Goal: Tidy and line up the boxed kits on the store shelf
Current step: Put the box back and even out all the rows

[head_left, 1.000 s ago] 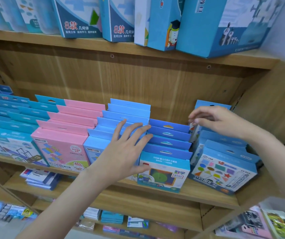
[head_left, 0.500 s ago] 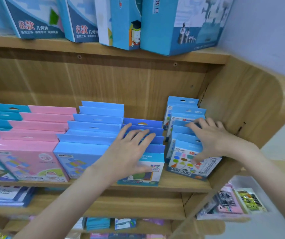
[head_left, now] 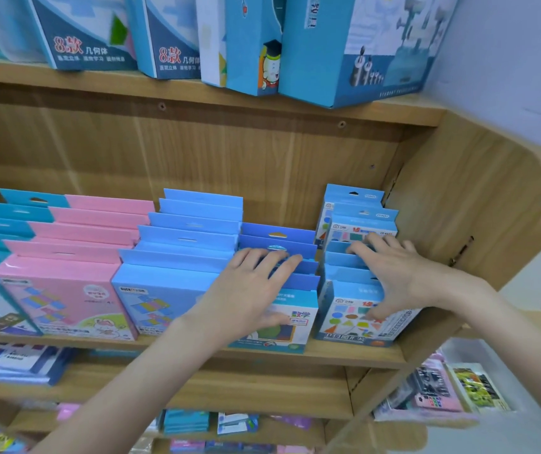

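Pressing flat, our left hand (head_left: 249,290) lies open on the dark blue boxes (head_left: 279,253), and our right hand (head_left: 390,276) spreads over the shape-card boxes (head_left: 354,316) by the shelf (head_left: 328,355) wall. These boxes seem light, stiff cardboard; we push their top edges.

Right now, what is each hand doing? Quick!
Left hand: open, fingers flat on the dark blue kits.
Right hand: open, fingers spread on the shapes kits.
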Action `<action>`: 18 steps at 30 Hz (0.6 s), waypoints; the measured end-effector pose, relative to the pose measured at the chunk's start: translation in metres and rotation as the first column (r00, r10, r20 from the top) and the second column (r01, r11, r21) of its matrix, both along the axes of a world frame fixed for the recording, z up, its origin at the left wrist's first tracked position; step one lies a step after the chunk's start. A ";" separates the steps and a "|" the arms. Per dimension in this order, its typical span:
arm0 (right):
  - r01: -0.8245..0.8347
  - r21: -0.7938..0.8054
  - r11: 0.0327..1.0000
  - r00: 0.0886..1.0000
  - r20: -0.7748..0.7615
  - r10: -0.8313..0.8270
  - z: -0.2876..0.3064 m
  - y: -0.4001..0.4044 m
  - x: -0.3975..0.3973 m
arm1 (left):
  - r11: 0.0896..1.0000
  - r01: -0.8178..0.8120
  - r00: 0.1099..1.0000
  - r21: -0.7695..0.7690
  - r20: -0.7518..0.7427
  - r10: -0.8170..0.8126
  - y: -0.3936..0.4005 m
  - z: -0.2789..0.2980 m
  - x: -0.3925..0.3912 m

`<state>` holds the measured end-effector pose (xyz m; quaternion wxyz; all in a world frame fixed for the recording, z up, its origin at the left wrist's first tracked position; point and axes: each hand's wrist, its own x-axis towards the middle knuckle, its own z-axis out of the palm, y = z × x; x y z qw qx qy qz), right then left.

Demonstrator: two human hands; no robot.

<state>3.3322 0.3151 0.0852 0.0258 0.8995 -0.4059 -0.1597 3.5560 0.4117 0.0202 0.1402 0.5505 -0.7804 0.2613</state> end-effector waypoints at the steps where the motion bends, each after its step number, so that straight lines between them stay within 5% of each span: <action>1: -0.014 0.002 1.000 1.000 0.004 0.014 -0.001 0.003 0.001 | 1.000 0.005 1.000 -0.005 0.003 -0.005 0.000 0.000 0.000; 13: -0.008 -0.086 0.996 0.987 0.158 0.022 -0.010 0.023 -0.003 | 0.999 0.025 1.000 -0.024 0.006 -0.025 -0.001 -0.003 0.002; 18: 0.009 -0.099 0.995 0.994 0.111 0.002 -0.015 0.023 -0.012 | 1.000 0.014 1.000 -0.016 0.021 -0.014 -0.001 -0.004 0.002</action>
